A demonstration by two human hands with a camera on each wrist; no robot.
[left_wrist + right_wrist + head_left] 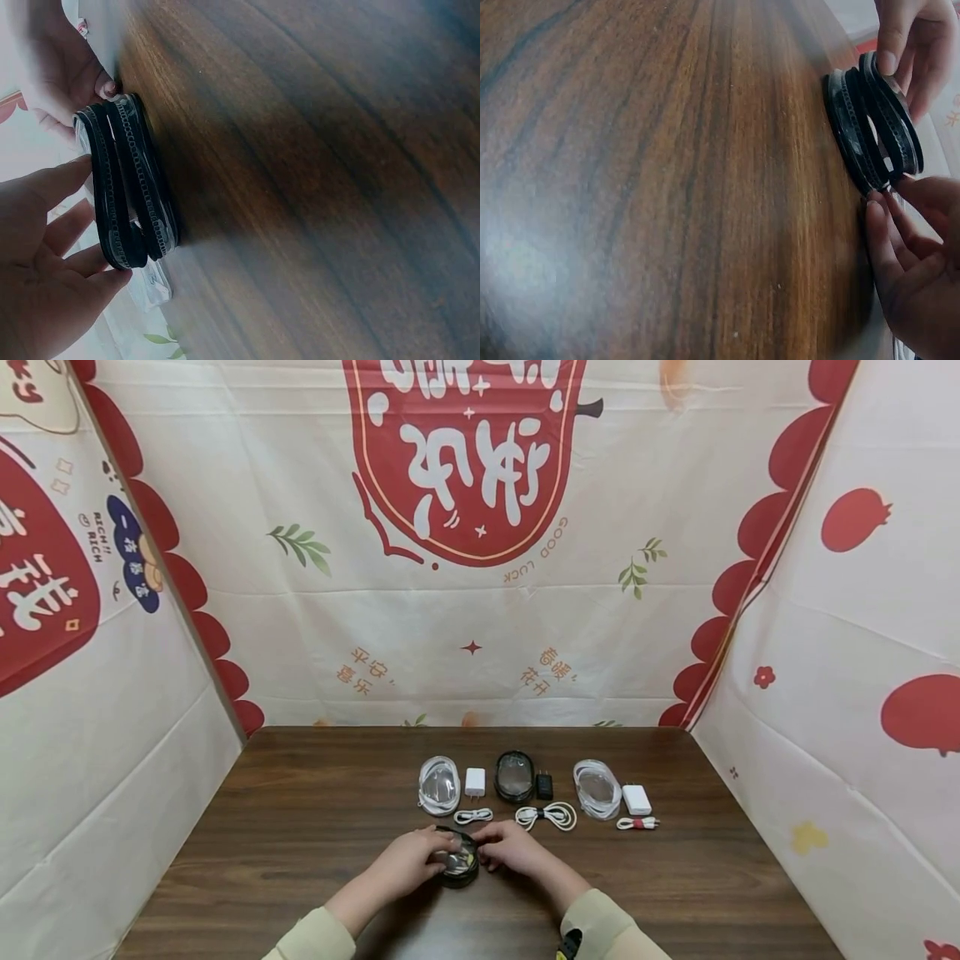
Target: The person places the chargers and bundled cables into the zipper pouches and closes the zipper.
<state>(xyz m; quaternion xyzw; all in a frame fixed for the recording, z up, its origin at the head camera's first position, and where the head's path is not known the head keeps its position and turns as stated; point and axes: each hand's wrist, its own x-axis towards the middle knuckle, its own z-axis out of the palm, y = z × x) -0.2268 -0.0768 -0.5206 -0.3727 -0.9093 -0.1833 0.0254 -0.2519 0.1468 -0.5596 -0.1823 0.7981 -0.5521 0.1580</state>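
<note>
A small round pouch (461, 875) with clear faces and black zipped sides sits on the brown table, something yellow showing through its top. My left hand (408, 860) grips its left side, fingers over the top. At its far right edge, my right hand (517, 850) pinches the rim by the zip; the zip pull itself is hard to make out. In the left wrist view the side of the pouch (139, 187) shows a gap between its two zip edges. The right wrist view shows the same gap in the pouch (847, 124), with right fingertips at its end.
Behind the hands lie a white-edged clear pouch (438, 787), a black-edged one (515, 777) and another white-edged one (597, 790). Beside them are a white charger (475, 782), a black charger (544, 787), another white charger (636, 800) and bundled cables (546, 816). Printed cloth walls (480, 610) surround the table.
</note>
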